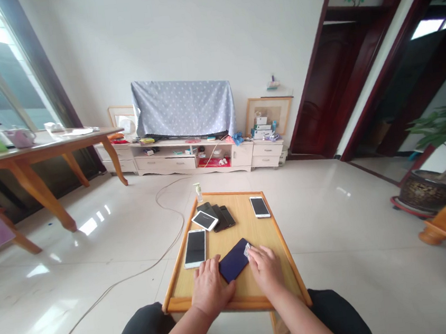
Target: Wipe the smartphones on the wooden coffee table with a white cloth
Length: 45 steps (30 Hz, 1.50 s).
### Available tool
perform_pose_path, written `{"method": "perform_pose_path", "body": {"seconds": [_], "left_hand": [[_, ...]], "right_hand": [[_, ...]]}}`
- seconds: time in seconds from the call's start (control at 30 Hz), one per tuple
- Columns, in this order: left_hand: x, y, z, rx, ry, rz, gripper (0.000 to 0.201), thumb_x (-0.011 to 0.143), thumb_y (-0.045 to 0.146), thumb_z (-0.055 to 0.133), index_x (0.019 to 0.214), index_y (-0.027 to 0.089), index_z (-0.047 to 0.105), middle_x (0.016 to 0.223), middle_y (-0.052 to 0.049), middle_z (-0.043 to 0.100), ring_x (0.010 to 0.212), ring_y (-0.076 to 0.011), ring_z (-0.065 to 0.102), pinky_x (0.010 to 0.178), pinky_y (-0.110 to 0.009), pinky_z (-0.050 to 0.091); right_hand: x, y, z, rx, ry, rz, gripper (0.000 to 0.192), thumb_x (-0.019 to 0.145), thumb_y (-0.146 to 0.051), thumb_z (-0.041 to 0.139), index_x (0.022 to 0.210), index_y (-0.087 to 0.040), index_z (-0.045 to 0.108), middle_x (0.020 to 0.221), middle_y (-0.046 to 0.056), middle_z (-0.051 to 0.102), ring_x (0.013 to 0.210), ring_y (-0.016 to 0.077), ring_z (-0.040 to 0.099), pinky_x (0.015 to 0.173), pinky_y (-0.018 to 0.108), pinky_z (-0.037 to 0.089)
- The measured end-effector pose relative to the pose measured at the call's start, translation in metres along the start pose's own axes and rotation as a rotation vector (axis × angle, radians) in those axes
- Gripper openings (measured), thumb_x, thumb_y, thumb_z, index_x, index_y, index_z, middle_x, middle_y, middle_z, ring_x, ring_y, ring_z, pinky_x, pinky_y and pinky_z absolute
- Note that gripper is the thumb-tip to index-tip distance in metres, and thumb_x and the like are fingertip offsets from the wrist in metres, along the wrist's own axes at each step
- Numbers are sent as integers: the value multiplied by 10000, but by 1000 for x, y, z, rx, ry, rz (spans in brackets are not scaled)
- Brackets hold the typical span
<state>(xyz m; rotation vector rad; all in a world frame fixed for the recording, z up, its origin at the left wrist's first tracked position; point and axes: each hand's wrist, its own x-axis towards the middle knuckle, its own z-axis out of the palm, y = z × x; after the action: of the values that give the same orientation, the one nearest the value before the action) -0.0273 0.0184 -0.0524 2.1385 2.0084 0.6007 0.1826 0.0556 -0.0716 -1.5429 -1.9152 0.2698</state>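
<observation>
On the small wooden table (251, 286) lies a dark blue phone (234, 261), set at a slant. My left hand (211, 288) grips its near left corner, with fingers at the left edge and the thumb along the near edge. My right hand (265, 269) pinches a small crumpled white wipe (247, 249) against the phone's far right part. A white phone with a dark screen (195, 248) lies just beyond my left fingers. Behind it, another white phone (205, 220) rests against several black phones (223, 217). At the far right is one more white phone (259, 206).
A clear pump bottle (198, 192) stands at the table's far left corner. My knees flank the table. A cable (145, 265) runs across the floor at left. Farther off are a dining table (41, 149), a low white cabinet (167, 163) and a potted plant (432, 187).
</observation>
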Motion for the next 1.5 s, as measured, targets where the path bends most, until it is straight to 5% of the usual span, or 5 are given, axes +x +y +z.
{"method": "perform_pose_path", "body": {"seconds": [0.4, 0.77, 0.97, 1.2, 1.5], "left_hand": [[-7, -20, -3, -13, 58, 56, 694, 737, 412, 652, 1365, 184, 464, 1249, -110, 626, 1178, -300, 534, 1023, -428, 346], [-9, -29, -1, -14, 88, 63, 609, 821, 331, 553, 1398, 177, 436, 1253, -111, 624, 1173, -280, 536, 1011, -428, 342], [-8, -29, -2, -22, 68, 53, 780, 727, 421, 664, 1421, 171, 409, 1252, -116, 618, 1188, -300, 518, 1036, -433, 325], [-6, -31, 1, -48, 73, 50, 638, 802, 270, 537, 1421, 170, 418, 1287, -108, 609, 1180, -272, 522, 1045, -423, 317], [-6, -29, -6, -32, 68, 41, 732, 730, 356, 618, 1417, 164, 453, 1280, -116, 616, 1203, -292, 518, 1078, -426, 313]], "right_hand": [[-18, -58, -17, -193, -366, -58, 509, 1057, -479, 147, 1448, -419, 468, 1505, -84, 473, 1517, 291, 142, 1189, 650, -1], [-28, -83, 1, -121, -493, -133, 538, 1048, -510, 78, 1472, -463, 404, 1565, -117, 365, 1531, 257, 68, 1189, 636, -53], [5, -68, -7, -288, -369, 172, 630, 1031, -557, 43, 1471, -369, 452, 1578, -62, 356, 1530, 290, 34, 1174, 671, -26], [-15, -91, 10, -102, -499, -153, 522, 1052, -492, 87, 1485, -464, 377, 1553, -125, 389, 1526, 233, 112, 1204, 610, -28], [34, -76, 7, -262, -383, 200, 611, 1031, -536, 50, 1521, -358, 368, 1604, -61, 297, 1530, 283, 39, 1182, 657, -25]]}}
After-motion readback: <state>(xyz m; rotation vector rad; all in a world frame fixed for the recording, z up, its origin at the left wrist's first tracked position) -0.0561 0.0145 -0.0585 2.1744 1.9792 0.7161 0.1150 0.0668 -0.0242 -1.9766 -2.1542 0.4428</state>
